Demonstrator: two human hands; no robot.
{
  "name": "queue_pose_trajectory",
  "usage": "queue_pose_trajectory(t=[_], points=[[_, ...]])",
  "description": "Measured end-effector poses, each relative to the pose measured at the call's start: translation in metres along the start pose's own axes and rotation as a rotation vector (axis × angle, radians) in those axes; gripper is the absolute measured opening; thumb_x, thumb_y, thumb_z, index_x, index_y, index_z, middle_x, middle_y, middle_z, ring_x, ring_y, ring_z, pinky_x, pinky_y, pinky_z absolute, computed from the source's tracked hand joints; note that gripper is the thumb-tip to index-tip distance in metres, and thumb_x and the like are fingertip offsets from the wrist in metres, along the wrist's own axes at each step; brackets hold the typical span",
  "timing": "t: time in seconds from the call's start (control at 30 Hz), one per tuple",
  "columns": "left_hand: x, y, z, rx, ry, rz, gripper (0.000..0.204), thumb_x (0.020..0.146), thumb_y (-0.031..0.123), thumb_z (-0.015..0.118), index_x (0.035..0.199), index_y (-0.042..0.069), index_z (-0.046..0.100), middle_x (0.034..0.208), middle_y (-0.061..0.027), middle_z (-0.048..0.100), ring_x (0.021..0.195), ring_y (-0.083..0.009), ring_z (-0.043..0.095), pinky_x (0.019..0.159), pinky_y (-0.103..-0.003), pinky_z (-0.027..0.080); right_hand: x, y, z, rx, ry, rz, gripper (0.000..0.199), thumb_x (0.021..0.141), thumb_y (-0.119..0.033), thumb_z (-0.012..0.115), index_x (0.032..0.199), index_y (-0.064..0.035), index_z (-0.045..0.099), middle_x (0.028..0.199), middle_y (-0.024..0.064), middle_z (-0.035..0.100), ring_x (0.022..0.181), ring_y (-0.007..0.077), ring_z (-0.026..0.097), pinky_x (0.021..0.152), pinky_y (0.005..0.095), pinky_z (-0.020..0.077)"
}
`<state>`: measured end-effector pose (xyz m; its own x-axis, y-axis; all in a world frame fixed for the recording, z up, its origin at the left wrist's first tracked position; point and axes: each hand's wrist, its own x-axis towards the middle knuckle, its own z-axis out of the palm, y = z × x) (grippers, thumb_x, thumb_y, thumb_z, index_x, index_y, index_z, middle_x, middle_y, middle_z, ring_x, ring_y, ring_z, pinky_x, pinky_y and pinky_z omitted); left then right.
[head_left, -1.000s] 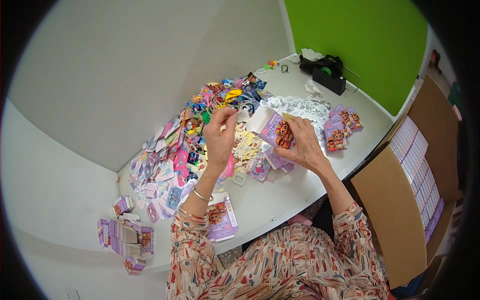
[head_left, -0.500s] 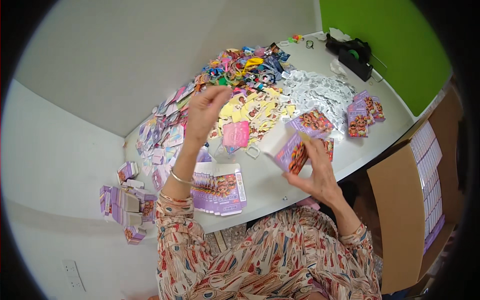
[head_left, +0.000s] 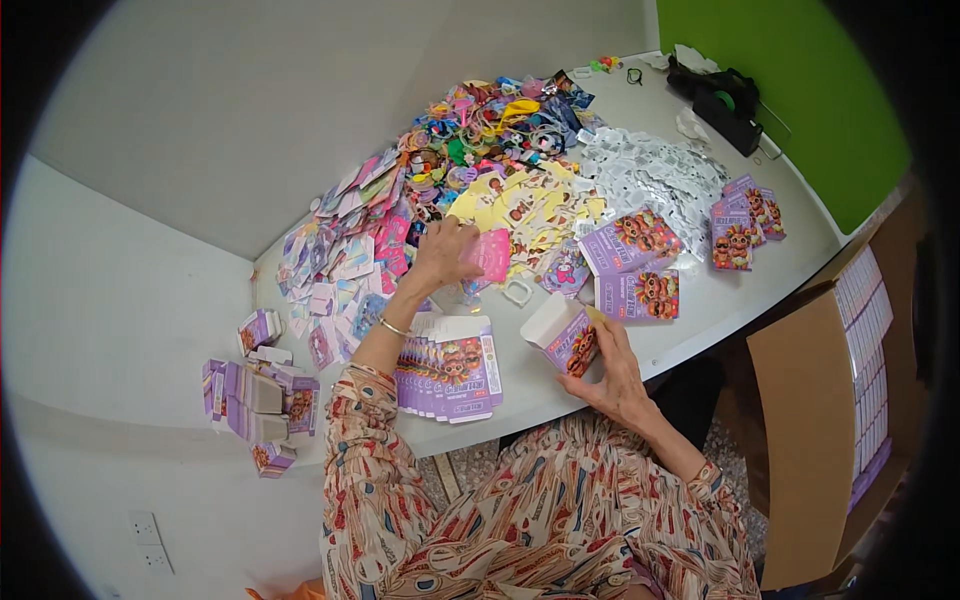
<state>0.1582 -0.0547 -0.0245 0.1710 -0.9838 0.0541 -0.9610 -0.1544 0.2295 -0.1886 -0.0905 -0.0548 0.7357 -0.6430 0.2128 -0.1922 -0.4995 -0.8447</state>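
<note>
My right hand (head_left: 618, 380) grips a small purple carton (head_left: 572, 342) with cartoon figures on its front; its white end flap stands open at the left. A bit of yellow card (head_left: 597, 315) shows by the fingertips at its top edge. My left hand (head_left: 445, 255) is over the pile's near side, fingers apart and curved down, beside a pink square packet (head_left: 491, 254). Whether the fingertips touch it I cannot tell. Yellow printed cards (head_left: 530, 210) lie just beyond. Flattened purple cartons (head_left: 445, 375) are fanned out below my left wrist.
Small colourful trinkets (head_left: 480, 130) are heaped at the back, with silvery-white packets (head_left: 655, 180) to their right. Filled-out purple boxes (head_left: 640, 240) lie right of centre. Folded cartons (head_left: 250, 400) cluster at the left edge. A black tape dispenser (head_left: 728, 120) and a big cardboard box (head_left: 815, 430) are at right.
My left hand has come down from the air onto the pile beside the pink packet. My right hand has brought the carton slightly lower and nearer, its open flap now showing.
</note>
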Motion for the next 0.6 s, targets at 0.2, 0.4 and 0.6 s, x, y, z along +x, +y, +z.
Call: queue_pose_trajectory(t=[0.2,0.4,0.6], points=[[0.0,-0.011,0.014,-0.047,-0.008,-0.008,0.056,0.06,0.028,0.083,0.105,0.006,0.058,0.112,-0.0131,0.055,0.11,-0.0334,0.048,0.095,-0.042,0.038,0.001,0.003,0.006,-0.017,0.076,-0.095,0.087,0.065,-0.018,0.082,0.136,0.0059,0.036,0.133,0.0227,0.041,0.121,0.0364,0.047,0.099,0.0394,0.0431],[-0.007,-0.01,0.018,-0.16,0.189,0.03,0.043,0.068,0.017,0.078,0.103,0.002,0.058,0.105,-0.0138,0.055,0.098,-0.0306,0.056,0.083,-0.038,0.047,0.004,0.004,0.008,-0.015,0.186,-0.182,0.085,0.066,-0.016,0.083,0.133,0.0066,0.037,0.133,0.0235,0.042,0.115,0.0347,0.052,0.093,0.0382,0.048],[-0.02,-0.01,0.022,-0.146,0.194,-0.05,0.038,0.073,0.015,0.075,0.104,0.002,0.058,0.1,-0.0151,0.057,0.089,-0.0277,0.059,0.076,-0.035,0.049,0.006,0.004,0.009,0.036,0.224,-0.221,0.082,0.066,-0.016,0.083,0.132,0.0067,0.038,0.13,0.0238,0.043,0.113,0.0357,0.053,0.091,0.0383,0.0484]])
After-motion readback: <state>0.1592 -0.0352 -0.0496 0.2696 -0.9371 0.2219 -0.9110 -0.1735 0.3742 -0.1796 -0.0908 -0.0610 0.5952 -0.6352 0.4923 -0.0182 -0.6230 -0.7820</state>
